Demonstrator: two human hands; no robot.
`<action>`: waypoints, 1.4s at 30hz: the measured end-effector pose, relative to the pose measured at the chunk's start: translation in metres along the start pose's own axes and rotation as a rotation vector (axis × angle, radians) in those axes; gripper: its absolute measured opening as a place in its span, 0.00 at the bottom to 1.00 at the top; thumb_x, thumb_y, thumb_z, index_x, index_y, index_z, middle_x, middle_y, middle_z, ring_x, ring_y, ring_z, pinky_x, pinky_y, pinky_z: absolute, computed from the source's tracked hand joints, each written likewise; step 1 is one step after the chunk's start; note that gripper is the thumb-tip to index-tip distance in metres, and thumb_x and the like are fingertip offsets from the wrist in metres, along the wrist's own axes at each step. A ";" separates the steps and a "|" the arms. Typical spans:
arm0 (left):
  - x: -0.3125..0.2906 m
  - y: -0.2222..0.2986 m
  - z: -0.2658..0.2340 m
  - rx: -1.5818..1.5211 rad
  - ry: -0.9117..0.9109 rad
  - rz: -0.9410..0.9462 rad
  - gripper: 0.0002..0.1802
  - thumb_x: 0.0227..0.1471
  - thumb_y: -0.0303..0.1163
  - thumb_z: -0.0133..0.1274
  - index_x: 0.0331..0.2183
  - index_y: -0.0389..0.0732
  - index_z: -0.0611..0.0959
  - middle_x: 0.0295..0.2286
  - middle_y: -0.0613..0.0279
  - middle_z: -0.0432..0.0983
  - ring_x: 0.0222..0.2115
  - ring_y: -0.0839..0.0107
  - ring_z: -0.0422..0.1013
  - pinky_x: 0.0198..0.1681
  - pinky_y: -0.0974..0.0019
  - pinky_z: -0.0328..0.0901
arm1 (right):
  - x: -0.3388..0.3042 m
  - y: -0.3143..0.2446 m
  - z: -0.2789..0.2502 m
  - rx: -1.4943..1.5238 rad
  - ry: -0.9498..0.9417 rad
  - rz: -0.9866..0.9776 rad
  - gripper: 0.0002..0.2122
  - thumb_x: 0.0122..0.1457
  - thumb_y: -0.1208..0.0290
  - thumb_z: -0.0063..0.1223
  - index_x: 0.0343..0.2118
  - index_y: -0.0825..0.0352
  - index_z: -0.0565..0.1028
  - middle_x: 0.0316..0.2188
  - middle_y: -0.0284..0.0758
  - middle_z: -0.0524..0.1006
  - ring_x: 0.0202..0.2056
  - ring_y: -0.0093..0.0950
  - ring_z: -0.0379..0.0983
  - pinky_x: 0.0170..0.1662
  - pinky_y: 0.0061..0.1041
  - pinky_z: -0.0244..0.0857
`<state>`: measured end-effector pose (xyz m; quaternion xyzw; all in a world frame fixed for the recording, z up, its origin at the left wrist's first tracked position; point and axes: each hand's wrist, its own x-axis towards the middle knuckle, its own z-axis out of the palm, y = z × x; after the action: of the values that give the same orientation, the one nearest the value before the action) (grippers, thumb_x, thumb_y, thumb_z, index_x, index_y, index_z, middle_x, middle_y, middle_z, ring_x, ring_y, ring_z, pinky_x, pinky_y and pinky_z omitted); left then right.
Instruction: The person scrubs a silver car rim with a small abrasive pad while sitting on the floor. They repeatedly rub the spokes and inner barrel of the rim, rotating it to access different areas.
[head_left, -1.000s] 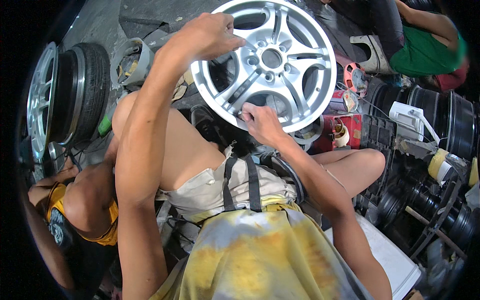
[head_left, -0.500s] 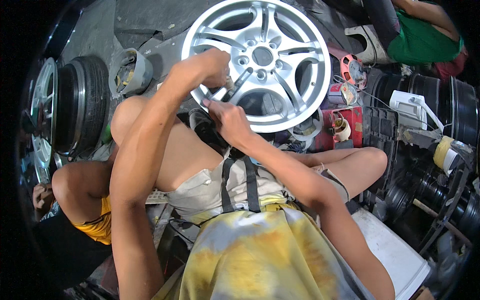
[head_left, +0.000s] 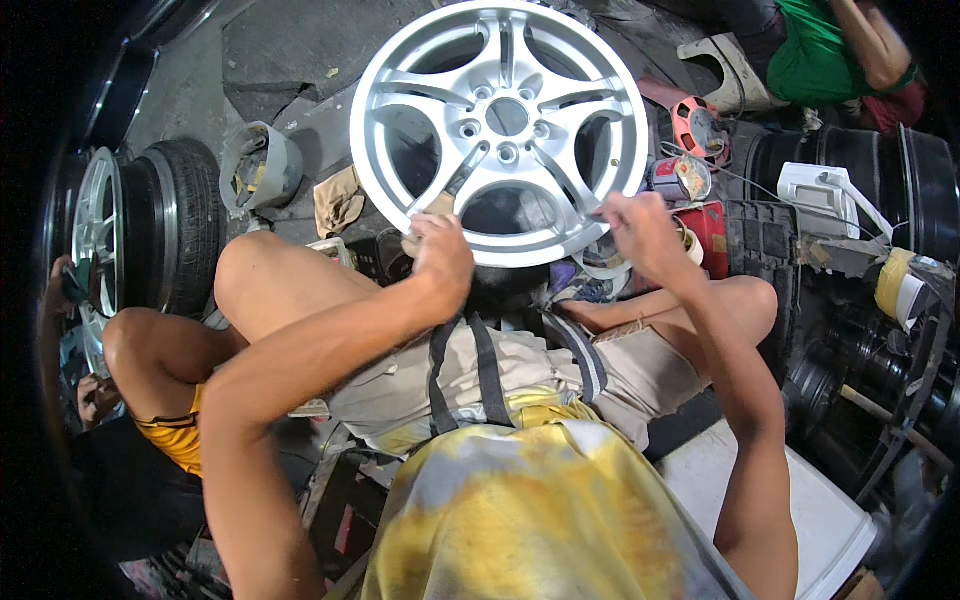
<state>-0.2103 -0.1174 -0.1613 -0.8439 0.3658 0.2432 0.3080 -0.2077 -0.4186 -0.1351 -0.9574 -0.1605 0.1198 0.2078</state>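
A silver alloy wheel (head_left: 508,82) with split spokes is in front of me, face up. My left hand (head_left: 442,255) is closed at its near left edge, holding a small tan piece (head_left: 440,204) against the outer lip below a spoke. The piece looks like folded sandpaper, but its surface is too small to make out. My right hand (head_left: 645,235) has its fingers curled onto the lower right edge of the wheel; its fingertips are partly hidden. A crumpled brown cloth or paper (head_left: 339,201) lies just left of the wheel.
A grey bucket (head_left: 283,168) and an upright tyre (head_left: 188,200) stand to the left, near another person's bent knee (head_left: 165,355). On the right are an orange cord reel (head_left: 698,130), a tin can (head_left: 682,178), a red box (head_left: 708,225) and dark wheels (head_left: 925,190). A person in green (head_left: 820,55) sits far right.
My left hand has come down and toward me, from the spoke to the outer lip. My right hand has moved from the near left edge to the lower right edge.
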 end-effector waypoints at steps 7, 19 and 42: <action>0.046 0.075 -0.046 -0.707 0.231 0.051 0.15 0.53 0.22 0.50 0.44 0.33 0.83 0.45 0.45 0.74 0.47 0.53 0.72 0.49 0.54 0.70 | -0.009 0.028 -0.051 0.178 0.272 0.054 0.06 0.54 0.85 0.48 0.33 0.69 0.69 0.24 0.42 0.72 0.30 0.44 0.74 0.35 0.36 0.66; 0.039 0.072 -0.054 -0.726 0.486 0.229 0.16 0.49 0.21 0.50 0.40 0.24 0.81 0.45 0.39 0.72 0.47 0.50 0.69 0.54 0.57 0.66 | -0.043 0.105 -0.068 1.254 0.376 0.523 0.15 0.64 0.73 0.58 0.52 0.72 0.76 0.50 0.39 0.77 0.47 0.28 0.77 0.50 0.28 0.76; 0.049 -0.179 0.009 -0.883 0.392 0.130 0.10 0.53 0.25 0.50 0.35 0.34 0.85 0.35 0.38 0.80 0.39 0.42 0.78 0.46 0.48 0.71 | -0.027 0.076 -0.010 0.870 0.118 0.587 0.14 0.66 0.69 0.56 0.41 0.79 0.80 0.28 0.39 0.83 0.26 0.26 0.81 0.28 0.22 0.73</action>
<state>-0.0447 -0.0370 -0.1380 -0.8992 0.3307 0.2305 -0.1701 -0.2102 -0.4973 -0.1554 -0.7924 0.1909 0.1747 0.5524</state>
